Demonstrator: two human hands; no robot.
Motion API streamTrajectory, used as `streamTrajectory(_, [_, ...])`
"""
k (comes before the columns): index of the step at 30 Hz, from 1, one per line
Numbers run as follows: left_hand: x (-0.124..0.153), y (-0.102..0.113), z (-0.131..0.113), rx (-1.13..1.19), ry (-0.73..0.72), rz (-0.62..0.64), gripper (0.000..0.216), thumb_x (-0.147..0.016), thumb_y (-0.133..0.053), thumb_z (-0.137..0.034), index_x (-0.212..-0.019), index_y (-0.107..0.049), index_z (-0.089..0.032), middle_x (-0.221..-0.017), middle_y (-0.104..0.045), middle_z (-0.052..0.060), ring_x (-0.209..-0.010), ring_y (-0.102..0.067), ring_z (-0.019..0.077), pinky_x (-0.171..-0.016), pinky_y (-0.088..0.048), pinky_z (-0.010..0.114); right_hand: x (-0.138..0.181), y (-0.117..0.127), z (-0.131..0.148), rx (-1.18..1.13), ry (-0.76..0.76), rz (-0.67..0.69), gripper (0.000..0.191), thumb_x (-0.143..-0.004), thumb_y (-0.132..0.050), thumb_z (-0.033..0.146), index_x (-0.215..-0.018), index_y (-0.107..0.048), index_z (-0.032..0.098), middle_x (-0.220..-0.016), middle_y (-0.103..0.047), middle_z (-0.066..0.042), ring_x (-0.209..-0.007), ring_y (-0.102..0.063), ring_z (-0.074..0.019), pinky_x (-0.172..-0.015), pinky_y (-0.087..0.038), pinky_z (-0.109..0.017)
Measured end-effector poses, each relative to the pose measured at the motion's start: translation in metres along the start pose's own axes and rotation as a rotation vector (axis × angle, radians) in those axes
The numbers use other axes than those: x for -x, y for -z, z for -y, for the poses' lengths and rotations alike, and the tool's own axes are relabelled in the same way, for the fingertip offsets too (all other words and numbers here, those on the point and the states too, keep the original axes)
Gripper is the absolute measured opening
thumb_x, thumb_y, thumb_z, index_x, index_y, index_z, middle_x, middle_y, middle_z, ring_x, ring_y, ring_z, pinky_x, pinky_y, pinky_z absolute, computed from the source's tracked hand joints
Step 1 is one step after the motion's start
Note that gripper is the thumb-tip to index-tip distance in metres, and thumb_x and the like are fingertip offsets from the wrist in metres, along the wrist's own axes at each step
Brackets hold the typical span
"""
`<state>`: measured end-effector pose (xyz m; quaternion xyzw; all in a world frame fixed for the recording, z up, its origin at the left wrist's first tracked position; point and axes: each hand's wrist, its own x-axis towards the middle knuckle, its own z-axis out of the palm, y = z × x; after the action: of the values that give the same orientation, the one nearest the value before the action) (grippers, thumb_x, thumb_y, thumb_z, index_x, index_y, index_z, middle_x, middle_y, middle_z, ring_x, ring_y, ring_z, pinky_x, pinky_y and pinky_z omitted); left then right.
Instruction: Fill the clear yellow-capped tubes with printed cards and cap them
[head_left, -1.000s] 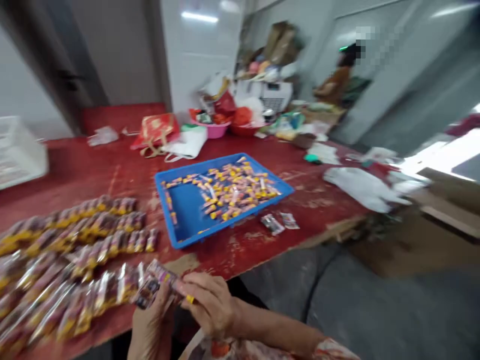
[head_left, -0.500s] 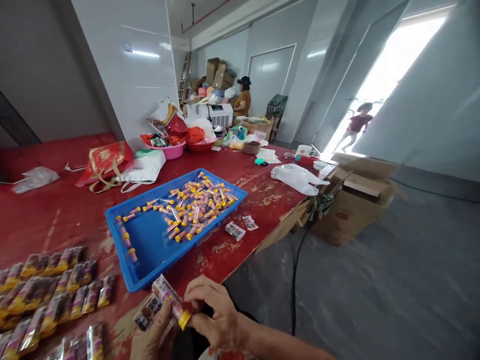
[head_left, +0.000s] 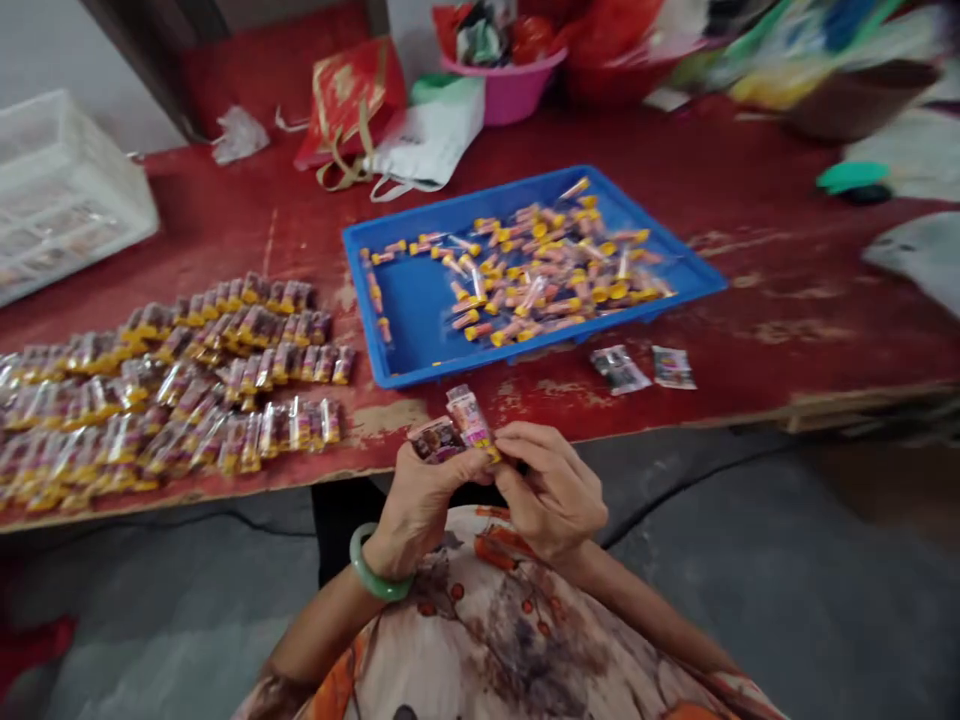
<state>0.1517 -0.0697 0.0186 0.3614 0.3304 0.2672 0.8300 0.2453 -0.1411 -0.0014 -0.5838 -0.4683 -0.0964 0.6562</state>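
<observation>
Sachets (head_left: 619, 370), two of them, lie right of centre in the frame, just beside one blue tray (head_left: 416, 310). In it we see yellow-capped tubes (head_left: 534, 295), heaped too thickly to count; filled tubes (head_left: 292, 425), rowed at the left, also defeat our count. Around them on the red table (head_left: 247, 225) we find one white basket (head_left: 112, 170), upper left, and one red gift bag (head_left: 352, 90), one white tote bag (head_left: 435, 140) and one pink basin (head_left: 517, 90) along the top. At lower centre, the left hand (head_left: 420, 495) grips one upright-tilted tube (head_left: 470, 420) and at least one printed packet (head_left: 435, 438), thumb pressed over them. The right hand (head_left: 553, 490) has bent fingers close to the thumb at the tube's yellow end; whether they pinch or merely touch it, we cannot tell.
</observation>
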Motion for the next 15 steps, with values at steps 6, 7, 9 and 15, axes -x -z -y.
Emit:
streamTrajectory(6, [0.001, 0.013, -0.005, 0.045, 0.02, -0.051, 0.025, -0.062, -0.083, -0.024, -0.077, -0.067, -0.013, -0.067, -0.066, 0.0, -0.058, -0.057, 0.0105, -0.062, -0.049, 0.025, 0.0, -0.017, -0.006, 0.041, 0.06, 0.045, 0.026, -0.075, -0.063, 0.003, -0.094, -0.067, 0.021, -0.087, -0.068, -0.005, -0.074, -0.067, -0.0167, -0.061, -0.058, -0.031])
streamTrajectory(7, [0.001, 0.014, -0.007, 0.048, 0.011, -0.056, 0.024, -0.062, -0.083, -0.024, -0.076, -0.067, -0.013, -0.067, -0.066, 0.001, -0.059, -0.057, 0.0103, -0.062, -0.048, 0.024, 0.0, -0.02, -0.008, 0.044, 0.064, 0.053, 0.026, -0.075, -0.064, 0.003, -0.094, -0.067, 0.021, -0.087, -0.068, -0.005, -0.074, -0.067, -0.017, -0.061, -0.058, -0.031])
streamTrajectory(9, [0.0, 0.019, -0.011, 0.05, -0.014, -0.079, 0.022, -0.063, -0.083, -0.024, -0.075, -0.068, -0.013, -0.067, -0.065, 0.0, -0.059, -0.056, 0.0098, -0.062, -0.048, 0.023, -0.001, -0.026, -0.01, 0.032, 0.06, 0.082, 0.025, -0.075, -0.064, 0.004, -0.093, -0.066, 0.021, -0.087, -0.068, -0.005, -0.075, -0.067, -0.0174, -0.06, -0.058, -0.031])
streamTrajectory(15, [-0.001, 0.034, -0.021, 0.1, 0.014, -0.132, 0.022, -0.071, -0.077, -0.033, -0.08, -0.07, -0.014, -0.071, -0.068, 0.002, -0.06, -0.06, 0.0118, -0.06, -0.051, 0.025, -0.004, -0.04, -0.012, -0.045, 0.021, 0.204, 0.026, -0.074, -0.064, 0.004, -0.095, -0.066, 0.02, -0.088, -0.068, -0.005, -0.076, -0.067, -0.0177, -0.061, -0.057, -0.03])
